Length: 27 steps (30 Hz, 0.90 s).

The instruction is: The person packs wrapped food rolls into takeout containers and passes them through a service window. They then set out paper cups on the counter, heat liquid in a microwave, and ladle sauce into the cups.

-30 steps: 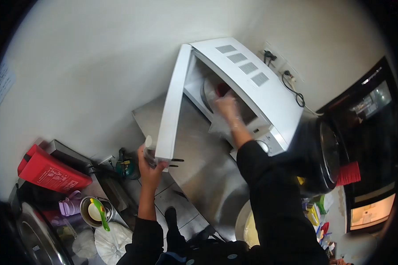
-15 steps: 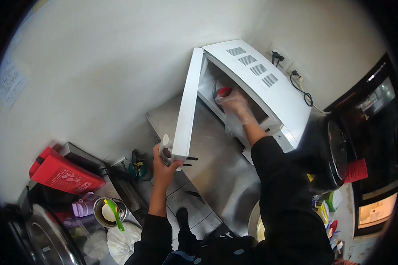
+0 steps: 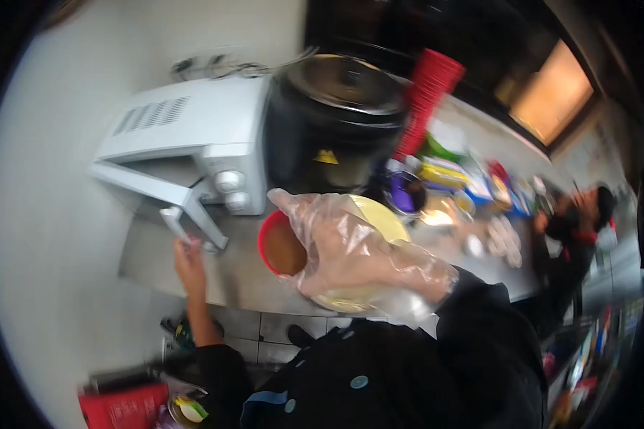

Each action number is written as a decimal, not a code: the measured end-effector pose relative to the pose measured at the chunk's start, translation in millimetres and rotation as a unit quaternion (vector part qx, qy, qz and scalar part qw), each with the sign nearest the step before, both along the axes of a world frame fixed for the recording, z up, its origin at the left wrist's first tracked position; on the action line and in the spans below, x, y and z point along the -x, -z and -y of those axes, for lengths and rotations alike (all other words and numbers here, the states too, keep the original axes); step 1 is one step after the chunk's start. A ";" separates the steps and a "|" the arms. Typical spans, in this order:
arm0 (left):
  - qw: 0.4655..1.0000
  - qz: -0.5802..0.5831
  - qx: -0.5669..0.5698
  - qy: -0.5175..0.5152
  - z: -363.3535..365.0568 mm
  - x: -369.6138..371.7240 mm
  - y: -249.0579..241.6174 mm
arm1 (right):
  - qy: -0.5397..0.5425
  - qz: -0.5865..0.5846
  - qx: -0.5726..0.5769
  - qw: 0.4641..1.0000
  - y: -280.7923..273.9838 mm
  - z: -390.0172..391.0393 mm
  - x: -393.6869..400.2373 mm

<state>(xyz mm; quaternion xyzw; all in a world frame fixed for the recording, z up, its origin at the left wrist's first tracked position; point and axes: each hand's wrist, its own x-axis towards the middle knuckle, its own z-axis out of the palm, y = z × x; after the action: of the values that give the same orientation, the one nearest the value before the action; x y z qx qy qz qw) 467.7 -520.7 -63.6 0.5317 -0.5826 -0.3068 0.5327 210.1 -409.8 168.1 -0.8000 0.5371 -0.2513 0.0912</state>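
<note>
My right hand [image 3: 358, 247], in a loose clear plastic glove, is closed on a red cup [image 3: 263, 242] with brown liquid in it. The cup is above the metal counter, in front of the microwave's right side. Beneath the gloved hand shows a round pale-yellow item [image 3: 383, 218], partly covered. On the left, my left hand [image 3: 190, 268] has its fingers at the handle [image 3: 173, 220] of the white microwave door [image 3: 147, 180]. That door stands partly open on the white microwave [image 3: 222, 107]. Motion blurs both hands somewhat.
Right of the microwave stands a large black pot with a lid [image 3: 336, 129]. Stacked red cups [image 3: 433, 93], a purple container [image 3: 406, 193] and several colourful packages line the counter [image 3: 243, 286]. Another person [image 3: 576, 229] is at the far right.
My right hand has come out of the microwave with the red cup. The microwave door has swung further towards closed, with my left hand at its handle. The view has turned right.
</note>
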 end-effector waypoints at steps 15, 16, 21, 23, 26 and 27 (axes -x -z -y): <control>0.941 0.265 0.199 -0.070 84.7 22.9 4.1 | 0.453 -0.055 -0.036 0.889 169.2 -285.3 333.0; 0.961 0.195 0.168 -0.097 57.7 40.9 -17.9 | 0.486 -0.051 -0.082 0.869 170.1 -294.3 346.8; 0.983 0.074 0.141 -0.094 -135.6 217.8 -116.3 | 0.480 -0.008 -0.082 0.873 211.7 -330.5 426.7; 0.978 0.115 0.172 -0.023 -186.8 287.3 -115.0 | 0.467 0.045 -0.061 0.881 219.1 -335.4 452.0; 0.982 0.044 0.073 0.168 -247.6 395.7 -88.2 | 0.464 0.014 -0.061 0.884 218.7 -349.4 471.9; 0.970 0.045 0.017 0.240 -265.7 428.8 -77.3 | 0.474 -0.026 -0.061 0.878 208.7 -353.8 473.7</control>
<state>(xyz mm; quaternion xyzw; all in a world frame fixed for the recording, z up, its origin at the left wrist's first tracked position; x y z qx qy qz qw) 38.9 -254.9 13.7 0.3801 -0.7217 -0.3915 0.4259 -263.6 -56.0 -40.6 -0.4487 0.8685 -0.2105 -0.0038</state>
